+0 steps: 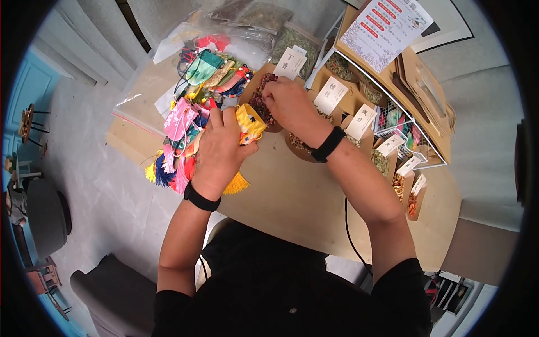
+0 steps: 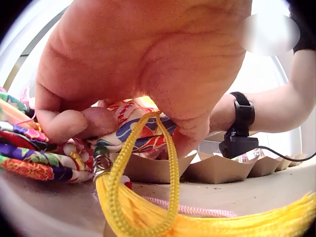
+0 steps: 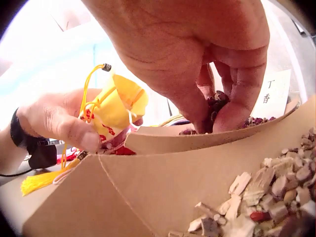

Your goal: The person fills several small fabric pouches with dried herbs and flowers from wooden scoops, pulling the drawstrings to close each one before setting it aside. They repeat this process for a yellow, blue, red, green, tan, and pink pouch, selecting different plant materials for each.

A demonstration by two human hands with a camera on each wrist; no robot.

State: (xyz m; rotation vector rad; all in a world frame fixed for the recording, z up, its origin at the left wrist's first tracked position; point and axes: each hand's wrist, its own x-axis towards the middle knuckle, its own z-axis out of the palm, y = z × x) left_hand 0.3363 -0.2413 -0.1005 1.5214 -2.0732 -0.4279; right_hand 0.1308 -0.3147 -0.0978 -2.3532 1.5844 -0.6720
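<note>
Pinching dark dried buds (image 3: 217, 101), the right hand (image 1: 289, 106) was at a brown paper tray (image 3: 168, 143); this portion was outside the single yellow drawstring cloth pouch (image 1: 250, 121). The left hand (image 1: 220, 149) gripped this open-mouthed pouch, whose filling could not be judged, beside uncountable multicoloured tasselled sachets (image 1: 179, 121). Six small white lettered cards (image 1: 331, 95) were visible.

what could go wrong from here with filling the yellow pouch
The right hand pinches loose dried buds; some might drop onto the table on the way over.

The pouch's mouth looks small and crumpled, so buds could miss it and spill down the outside.

Its loose cord and the pile of pouches lie close to the left hand, so strings could snag or tangle.
</note>
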